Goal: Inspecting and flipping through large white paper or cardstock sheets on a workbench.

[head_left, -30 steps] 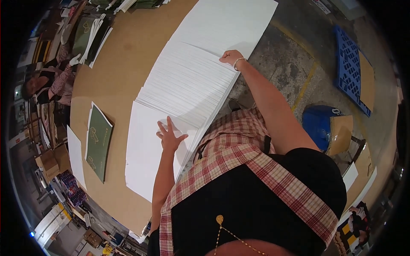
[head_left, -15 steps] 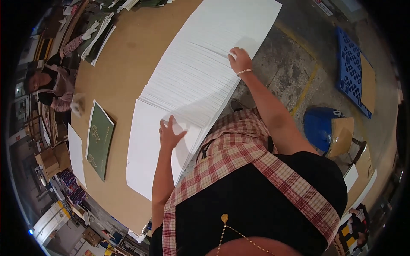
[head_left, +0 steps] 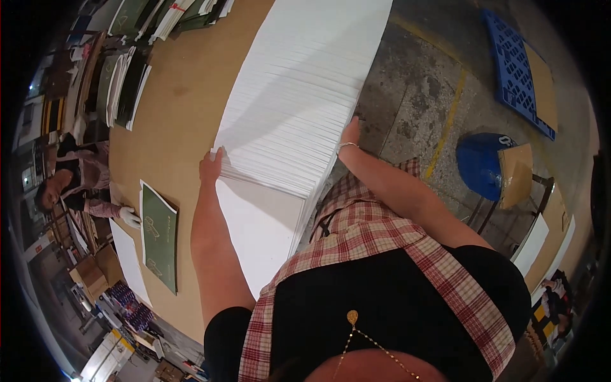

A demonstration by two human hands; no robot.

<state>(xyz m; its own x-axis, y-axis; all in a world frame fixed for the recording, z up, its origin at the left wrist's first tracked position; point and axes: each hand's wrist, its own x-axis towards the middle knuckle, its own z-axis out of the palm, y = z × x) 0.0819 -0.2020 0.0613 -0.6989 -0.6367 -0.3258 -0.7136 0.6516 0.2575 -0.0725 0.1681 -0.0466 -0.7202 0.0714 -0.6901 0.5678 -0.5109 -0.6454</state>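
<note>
Long overlapping white sheets (head_left: 286, 114) lie fanned out in steps along the table, with a flat white stretch (head_left: 258, 232) at the end nearest my body. My left hand (head_left: 210, 167) grips their left edge, its fingertips at the corner where the steps begin. On the opposite edge, beside the floor, my right hand (head_left: 349, 132) holds the sheets' side; most of its fingers are hidden. Both arms reach around the sheets, one from each side.
A green printed sheet or folder (head_left: 159, 235) lies on the brown table (head_left: 181, 108). Across it, a co-worker's gloved hand (head_left: 130, 217) is near the green piece. Green and white bundles (head_left: 124, 83) sit at the far left. On the right stand a blue stool (head_left: 480, 165) and a blue pallet (head_left: 512, 70).
My left hand has moved left to the sheets' far edge, and my right hand has come down to their near edge. The co-worker's gloved hand has moved toward the green piece.
</note>
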